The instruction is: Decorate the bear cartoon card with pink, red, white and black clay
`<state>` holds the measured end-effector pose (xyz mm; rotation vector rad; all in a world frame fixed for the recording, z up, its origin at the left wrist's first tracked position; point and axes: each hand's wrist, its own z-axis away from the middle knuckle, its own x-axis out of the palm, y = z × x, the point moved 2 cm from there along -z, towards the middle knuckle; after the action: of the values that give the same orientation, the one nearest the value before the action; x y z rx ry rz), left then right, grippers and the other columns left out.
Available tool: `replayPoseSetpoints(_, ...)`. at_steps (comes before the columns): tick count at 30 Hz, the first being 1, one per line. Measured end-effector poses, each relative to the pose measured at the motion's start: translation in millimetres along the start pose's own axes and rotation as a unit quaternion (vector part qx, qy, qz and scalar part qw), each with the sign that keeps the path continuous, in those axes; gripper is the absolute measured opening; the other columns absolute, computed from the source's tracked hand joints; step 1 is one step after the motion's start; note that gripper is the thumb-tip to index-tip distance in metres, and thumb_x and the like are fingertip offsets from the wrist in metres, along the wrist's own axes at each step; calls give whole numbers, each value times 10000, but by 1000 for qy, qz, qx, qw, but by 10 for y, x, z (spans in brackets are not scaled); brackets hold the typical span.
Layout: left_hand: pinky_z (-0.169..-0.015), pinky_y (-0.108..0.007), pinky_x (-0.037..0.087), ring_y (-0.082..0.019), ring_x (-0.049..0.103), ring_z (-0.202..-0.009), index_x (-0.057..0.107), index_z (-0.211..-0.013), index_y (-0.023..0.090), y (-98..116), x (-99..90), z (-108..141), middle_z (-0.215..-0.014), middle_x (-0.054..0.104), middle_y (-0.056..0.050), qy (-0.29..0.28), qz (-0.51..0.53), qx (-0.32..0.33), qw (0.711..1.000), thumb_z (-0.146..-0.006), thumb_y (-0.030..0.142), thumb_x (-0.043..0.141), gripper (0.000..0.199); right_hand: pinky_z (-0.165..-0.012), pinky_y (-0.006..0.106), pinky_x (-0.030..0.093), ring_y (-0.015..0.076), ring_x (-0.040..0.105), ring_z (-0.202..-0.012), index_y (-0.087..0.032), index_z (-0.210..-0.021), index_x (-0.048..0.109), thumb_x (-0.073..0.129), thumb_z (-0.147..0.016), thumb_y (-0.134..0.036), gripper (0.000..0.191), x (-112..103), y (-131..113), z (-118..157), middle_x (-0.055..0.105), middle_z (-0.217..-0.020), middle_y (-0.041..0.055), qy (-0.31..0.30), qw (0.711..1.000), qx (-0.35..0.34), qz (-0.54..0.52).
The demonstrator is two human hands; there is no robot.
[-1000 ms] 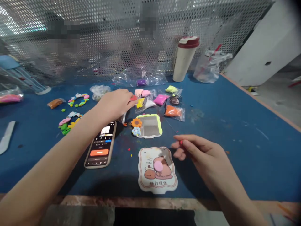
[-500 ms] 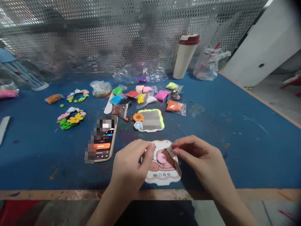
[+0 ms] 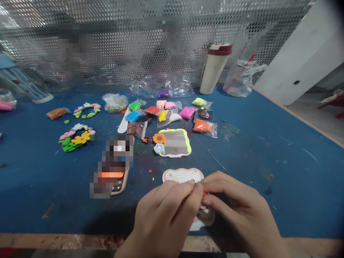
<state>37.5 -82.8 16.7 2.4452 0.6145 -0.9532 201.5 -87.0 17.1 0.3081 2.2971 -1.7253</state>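
Observation:
My left hand (image 3: 163, 215) and my right hand (image 3: 231, 204) meet above a cartoon-printed card (image 3: 183, 175), hiding most of it. A left fingertip rests on the card's upper edge. A small red clay piece (image 3: 204, 193) shows between my right fingertips, partly hidden by both hands. Farther up lies a mirror (image 3: 176, 143) with a yellow-green clay border, with a clay sunflower (image 3: 159, 138) and a blue clay flower (image 3: 159, 149) at its left edge. A phone (image 3: 119, 188), mostly blurred, lies left of my hands.
Several bagged clay colours (image 3: 172, 113) lie across the blue worktable (image 3: 268, 161), with clay flower wreaths (image 3: 76, 138) at left. A cream tumbler (image 3: 215, 70) and plastic bags (image 3: 242, 80) stand before perforated metal mesh (image 3: 129, 46). A white panel (image 3: 298, 57) stands at right.
My left hand has moved from the clay bags to the card and now meets my right hand. The card has shifted up the view, with the red piece still at my right fingertips.

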Motion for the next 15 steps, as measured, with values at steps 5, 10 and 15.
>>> replayPoseSetpoints(5, -779, -230, 536, -134, 672, -889, 629, -1142, 130, 35, -2, -11, -1014, 734, -36, 5, -67, 27, 997, -957, 145, 450, 258, -656, 186, 525, 113, 665, -720, -266, -796, 725, 637, -845, -219, 111, -3, 15, 41, 727, -812, -11, -24, 999, 26, -29)
replayPoseSetpoints(10, -738, -224, 553, -122, 688, -832, 662, -1055, 112, 76, -49, -32, -918, 745, -25, -15, -91, 43, 995, -911, 96, 535, 192, -661, 151, 531, 93, 676, -724, -255, -800, 702, 599, -850, -167, 144, -20, -20, 2, 732, -819, -28, -48, 999, 12, -17)
replayPoseSetpoints(15, -730, -239, 561, -129, 686, -873, 630, -1083, 105, 68, -60, -29, -951, 746, -27, -26, -110, 50, 992, -919, 104, 520, 197, -693, 166, 539, 98, 671, -795, -246, -878, 653, 559, -866, -128, 151, -10, -26, 12, 714, -881, -17, -63, 996, -32, 47)
